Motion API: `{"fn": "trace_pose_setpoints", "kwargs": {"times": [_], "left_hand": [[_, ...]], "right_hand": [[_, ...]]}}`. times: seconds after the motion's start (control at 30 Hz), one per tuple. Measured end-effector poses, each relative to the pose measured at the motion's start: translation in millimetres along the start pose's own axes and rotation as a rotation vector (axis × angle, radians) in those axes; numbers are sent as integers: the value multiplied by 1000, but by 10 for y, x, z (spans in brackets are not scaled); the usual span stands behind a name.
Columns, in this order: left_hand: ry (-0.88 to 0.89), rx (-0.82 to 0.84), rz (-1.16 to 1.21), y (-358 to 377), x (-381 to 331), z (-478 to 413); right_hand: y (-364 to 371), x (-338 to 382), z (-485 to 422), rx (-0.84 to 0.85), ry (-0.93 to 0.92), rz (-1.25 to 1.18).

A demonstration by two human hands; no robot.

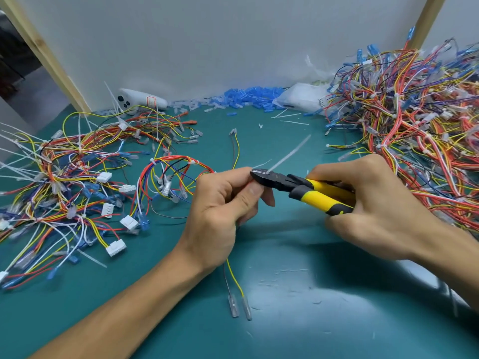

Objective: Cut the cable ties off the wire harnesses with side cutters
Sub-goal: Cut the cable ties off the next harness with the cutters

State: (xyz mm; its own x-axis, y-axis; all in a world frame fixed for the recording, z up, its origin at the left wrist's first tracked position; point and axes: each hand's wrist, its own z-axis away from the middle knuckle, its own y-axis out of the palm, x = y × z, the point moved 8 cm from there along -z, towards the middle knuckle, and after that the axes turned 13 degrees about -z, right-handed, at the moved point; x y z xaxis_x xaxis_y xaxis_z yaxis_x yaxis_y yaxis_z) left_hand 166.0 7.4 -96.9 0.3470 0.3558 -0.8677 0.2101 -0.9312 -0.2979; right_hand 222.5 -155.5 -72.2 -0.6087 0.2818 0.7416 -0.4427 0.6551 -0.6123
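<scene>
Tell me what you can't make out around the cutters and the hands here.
Head view, all three:
Whether the side cutters have bitten the cable tie: motion blur at the tips.
The harness section inside the left hand: covered by curled fingers.
How far the right wire pile extends: cut off by the frame edge.

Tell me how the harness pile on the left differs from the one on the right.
The left pile is smaller and lies spread flat on the green mat; the right pile is far bigger and heaped high. Long white tie tails stick out of the left pile; few show on the right pile. Both are tangles of red, yellow and blue wires.
</scene>
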Motion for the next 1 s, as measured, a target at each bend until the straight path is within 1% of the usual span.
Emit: {"fn": "trace_pose_setpoints", "kwargs": {"times": [0.1, 0.17, 0.23, 0.33, 0.43, 0.63, 0.8, 0.9, 1.0], "left_hand": [[0, -10, -74, -4, -12, -4], [7, -20, -173, 6, -34, -6], [22, -31, -250, 11, -47, -4], [57, -26, -330, 20, -62, 10], [48, -36, -301, 20, -45, 30], [67, -71, -293, 0, -39, 39], [74, -113, -196, -22, -70, 29], [63, -96, -134, -12, -15, 23], [59, -79, -130, 14, -8, 19]], "right_hand": [[-20, -6, 3, -42, -23, 20], [-27, -4, -5, -67, -62, 101], [-14, 12, -16, -59, -91, 170], [-10, 19, -23, -59, -134, 179], [-4, 25, -16, -73, -158, 148], [29, 15, -21, -60, -145, 110], [30, -20, -45, 30, -107, 126], [33, -34, -46, 63, -120, 124], [50, -18, -35, 64, -149, 96]]}}
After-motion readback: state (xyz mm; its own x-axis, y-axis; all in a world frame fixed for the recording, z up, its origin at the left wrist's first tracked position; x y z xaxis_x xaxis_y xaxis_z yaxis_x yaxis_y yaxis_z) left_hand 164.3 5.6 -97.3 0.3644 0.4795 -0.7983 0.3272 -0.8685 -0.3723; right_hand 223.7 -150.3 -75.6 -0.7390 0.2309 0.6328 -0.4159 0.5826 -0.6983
